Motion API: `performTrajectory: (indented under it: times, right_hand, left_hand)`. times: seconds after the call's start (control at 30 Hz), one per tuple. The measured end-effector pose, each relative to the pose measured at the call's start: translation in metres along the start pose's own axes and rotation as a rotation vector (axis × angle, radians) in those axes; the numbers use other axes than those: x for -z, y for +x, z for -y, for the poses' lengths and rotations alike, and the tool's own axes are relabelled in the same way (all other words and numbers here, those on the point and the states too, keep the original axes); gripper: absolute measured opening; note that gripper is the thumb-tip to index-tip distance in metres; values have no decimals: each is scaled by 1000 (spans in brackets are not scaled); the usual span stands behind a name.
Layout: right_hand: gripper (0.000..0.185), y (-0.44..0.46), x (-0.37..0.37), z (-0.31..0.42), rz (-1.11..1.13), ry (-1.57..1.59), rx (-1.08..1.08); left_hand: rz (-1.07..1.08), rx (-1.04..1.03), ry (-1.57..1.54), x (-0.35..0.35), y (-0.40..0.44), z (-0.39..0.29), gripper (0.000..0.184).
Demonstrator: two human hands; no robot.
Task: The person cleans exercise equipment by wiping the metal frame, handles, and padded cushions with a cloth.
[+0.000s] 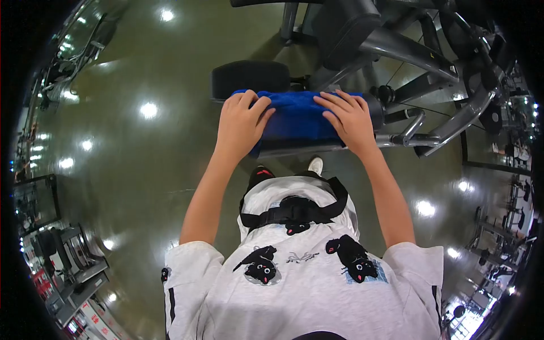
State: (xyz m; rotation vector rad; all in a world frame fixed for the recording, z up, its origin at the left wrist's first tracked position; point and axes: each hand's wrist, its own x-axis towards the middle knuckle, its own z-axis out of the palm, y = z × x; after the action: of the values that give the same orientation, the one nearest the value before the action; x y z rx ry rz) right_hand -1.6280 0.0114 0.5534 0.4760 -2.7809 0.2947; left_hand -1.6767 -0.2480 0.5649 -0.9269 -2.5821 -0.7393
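blue towel (300, 118) draped over a dark machine pad (375, 113), both hands (241, 120) (352, 118) resting on it, loosely spread

The dim, glossy floor (141, 187) throws back scattered white glare spots (148, 110), suggesting light from above, and a patch at lower right (470, 323) burns out to white. Strong wide-angle distortion squeezes and softens the edges before black corners; the blue cloth (303, 122) and pale shirt (306, 306) look fairly clear.

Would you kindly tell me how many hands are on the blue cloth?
2: the left hand at the left end of the blue cloth, the right hand toward its right end. No others show.
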Motion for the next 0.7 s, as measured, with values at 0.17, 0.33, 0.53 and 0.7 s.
performTrajectory:
  times: [0.17,0.33,0.53,0.7]
  right_hand:
    - [25,8,2,-1,-135,281,-238]
    - [36,7,5,-16,-289,607,-696]
    - [26,-30,4,9,-297,359,-246]
    - [47,-85,-10,33,-287,188,-245]
  left_hand:
    - [-13,-24,-26,1,5,-12,15]
    - [21,-17,-104,-3,-5,-21,33]
    - [-5,-78,2,-6,-21,-25,39]
    - [-62,-93,-94,-7,-47,-22,30]
